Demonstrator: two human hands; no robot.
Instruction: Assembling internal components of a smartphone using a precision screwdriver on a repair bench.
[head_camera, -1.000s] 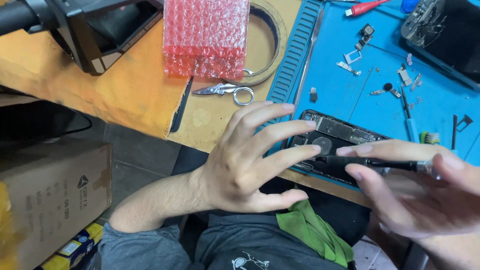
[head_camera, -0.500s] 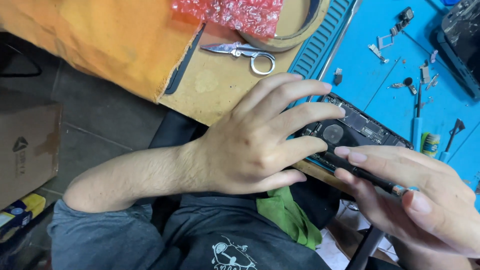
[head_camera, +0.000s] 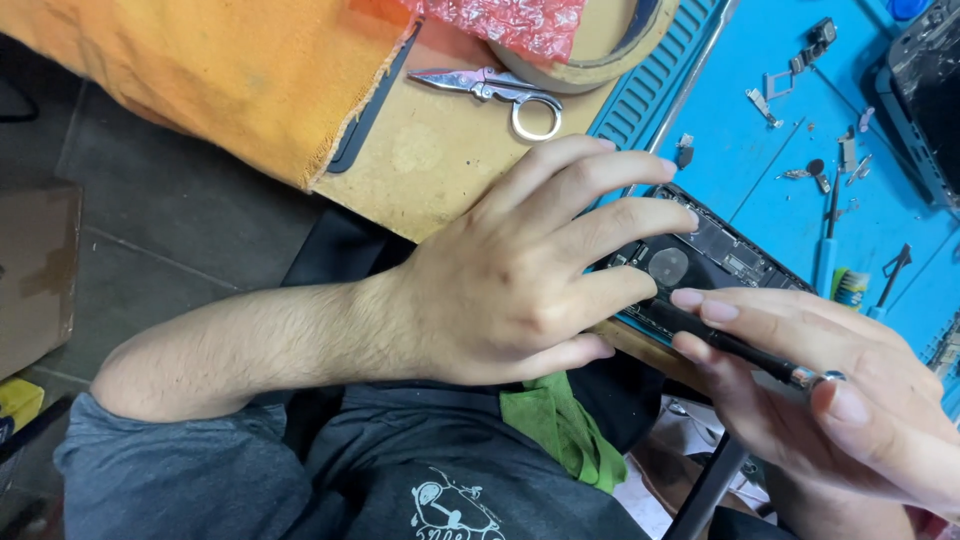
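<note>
An opened phone (head_camera: 712, 258) with its dark insides showing lies on the blue work mat (head_camera: 760, 170) at the table's near edge. My left hand (head_camera: 520, 270) rests flat across the phone's left end, fingers spread and pressing it down. My right hand (head_camera: 810, 390) pinches a thin black screwdriver (head_camera: 745, 350) with a silver collar; its tip points into the phone near my left fingertips.
Small silver snips (head_camera: 495, 88) lie on the wooden table beside a tape roll (head_camera: 600, 50) and pink bubble wrap (head_camera: 510, 20). Loose screws and small metal parts (head_camera: 810, 170) dot the mat. An orange cloth (head_camera: 200, 70) covers the table's left part. A green rag (head_camera: 560, 420) sits on my lap.
The view has drifted down and left, closer to the hands. My left hand stays on the phone; my right hand has brought the screwdriver tip nearer to it.
</note>
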